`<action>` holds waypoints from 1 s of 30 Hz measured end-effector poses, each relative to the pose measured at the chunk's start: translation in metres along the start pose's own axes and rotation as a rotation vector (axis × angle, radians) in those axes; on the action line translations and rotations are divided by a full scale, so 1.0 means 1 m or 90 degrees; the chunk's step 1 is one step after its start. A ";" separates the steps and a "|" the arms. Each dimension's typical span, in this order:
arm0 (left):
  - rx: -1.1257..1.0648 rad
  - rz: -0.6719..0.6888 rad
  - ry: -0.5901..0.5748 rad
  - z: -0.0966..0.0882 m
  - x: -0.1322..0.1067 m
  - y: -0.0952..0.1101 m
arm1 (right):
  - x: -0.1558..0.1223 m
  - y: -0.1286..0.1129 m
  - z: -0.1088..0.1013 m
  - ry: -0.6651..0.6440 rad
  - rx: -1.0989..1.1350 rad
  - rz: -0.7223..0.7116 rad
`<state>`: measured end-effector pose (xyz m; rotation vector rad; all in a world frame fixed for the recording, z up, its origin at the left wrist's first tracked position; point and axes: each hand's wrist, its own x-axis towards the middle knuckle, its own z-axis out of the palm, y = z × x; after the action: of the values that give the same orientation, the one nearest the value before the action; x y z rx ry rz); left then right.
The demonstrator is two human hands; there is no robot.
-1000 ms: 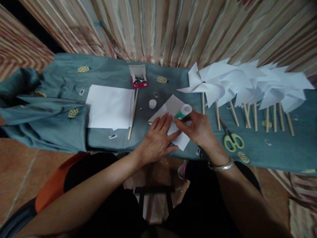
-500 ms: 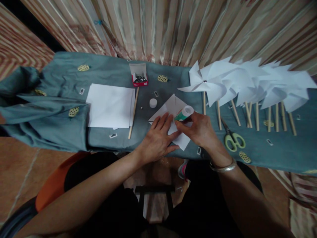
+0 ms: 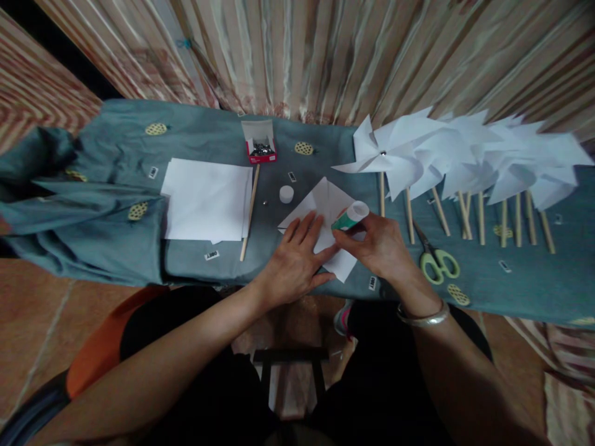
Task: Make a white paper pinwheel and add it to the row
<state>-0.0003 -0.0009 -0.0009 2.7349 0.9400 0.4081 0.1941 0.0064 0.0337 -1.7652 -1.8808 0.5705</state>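
Note:
My left hand [image 3: 297, 257] lies flat with fingers spread on a white paper square [image 3: 325, 201] set as a diamond on the teal cloth. My right hand [image 3: 379, 244] is closed around a green and white glue stick [image 3: 351, 217], tilted with its tip down on the paper near my left fingertips. The stick's white cap [image 3: 286, 194] stands by itself just left of the paper. A small metal pin [image 3: 265, 202] lies beside the cap.
A stack of white sheets [image 3: 207, 198] and a wooden stick [image 3: 250, 210] lie left. A red box of pins [image 3: 261, 150] sits behind. Several finished white pinwheels [image 3: 446, 158] on sticks lie right, with green scissors [image 3: 437, 260]. Striped curtain hangs behind the table.
My right hand has slid the glue stick a little to the right across the paper. My left hand has stayed flat in place.

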 end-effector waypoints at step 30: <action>-0.003 -0.009 -0.005 0.001 0.000 0.000 | 0.008 0.005 0.003 0.029 0.077 0.050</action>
<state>0.0001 -0.0013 -0.0016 2.7229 0.9541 0.3970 0.1952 0.0152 0.0287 -1.7647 -1.7160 0.6531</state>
